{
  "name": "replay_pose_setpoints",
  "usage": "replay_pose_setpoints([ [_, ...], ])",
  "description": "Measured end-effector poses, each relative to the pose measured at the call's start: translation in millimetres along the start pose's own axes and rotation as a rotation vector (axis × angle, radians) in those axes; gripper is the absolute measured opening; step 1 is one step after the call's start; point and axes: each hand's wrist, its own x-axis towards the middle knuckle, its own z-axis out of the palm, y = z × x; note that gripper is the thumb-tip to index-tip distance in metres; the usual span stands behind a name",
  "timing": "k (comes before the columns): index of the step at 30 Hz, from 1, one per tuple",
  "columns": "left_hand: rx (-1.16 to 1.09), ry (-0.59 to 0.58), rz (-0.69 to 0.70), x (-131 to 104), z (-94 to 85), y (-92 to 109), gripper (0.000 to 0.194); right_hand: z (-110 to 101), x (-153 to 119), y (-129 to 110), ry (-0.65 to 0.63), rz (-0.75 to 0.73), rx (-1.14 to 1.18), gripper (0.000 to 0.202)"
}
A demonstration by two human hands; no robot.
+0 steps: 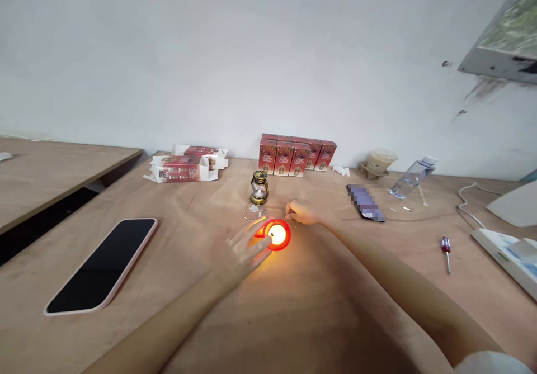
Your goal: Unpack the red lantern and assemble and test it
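My left hand has its fingers round a small red lantern that glows brightly. The lantern lies tipped, with its lit round end towards me, and my fingers cover part of its body. Just beyond it, my right hand is closed in a pinch on a thin bent wire, whose upper part the fingers hide. A small bronze-coloured lantern stands upright behind my hands. Small white and clear bits and another thin wire lie in front of it.
Several red boxes stand by the wall; opened boxes lie left of them. A phone is at left. At right are a screwdriver, a blurred dark item, a bottle, a cup and a cable.
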Motion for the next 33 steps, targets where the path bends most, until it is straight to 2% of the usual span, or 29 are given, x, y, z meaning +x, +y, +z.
replay_pose_setpoints([
  [5, 0.034, -0.019, 0.028, -1.4, -0.3, -0.7, 0.024, 7.3, -10.4, -5.2, 0.083, -0.064, -0.021, 0.005],
  [9, 0.066, 0.058, 0.053, -1.3, 3.4, 1.0, 0.025, 15.9, -24.5, -11.0, 0.155, -0.114, -0.005, 0.012],
  [10, 0.081, 0.064, 0.05, -1.4, 3.9, 1.4, 0.026, 18.6, -29.1, -13.1, 0.208, -0.13, 0.014, 0.014],
  [12, 0.117, 0.058, 0.027, -1.6, 3.7, 2.0, 0.029, 25.5, -39.7, -18.7, 0.426, -0.161, 0.119, 0.018],
  [15, 0.168, 0.033, -0.032, -1.0, 1.5, 2.6, 0.032, 40.4, -56.5, -31.6, 0.854, -0.152, 0.413, 0.027],
  [17, 0.196, 0.014, -0.042, 0.2, 0.0, 2.9, 0.035, 51.9, -66.0, -42.5, 0.97, -0.109, 0.567, 0.028],
  [20, 0.232, 0.002, -0.027, 2.3, -1.4, 2.6, 0.036, 65.2, -75.4, -56.7, 0.984, -0.106, 0.606, 0.026],
  [23, 0.256, 0.019, -0.005, 3.8, -1.5, 1.4, 0.035, 69.8, -79.4, -61.3, 0.993, -0.249, 0.416, 0.034],
  [27, 0.261, -0.019, 0.008, 4.0, 0.3, 0.1, 0.034, 68.4, -80.2, -52.9, 1.046, -0.415, 0.153, 0.049],
  [33, 0.26, -0.091, 0.028, 2.1, 2.8, 0.6, 0.045, 69.6, -79.3, -40.0, 1.086, -0.422, 0.064, 0.048],
])
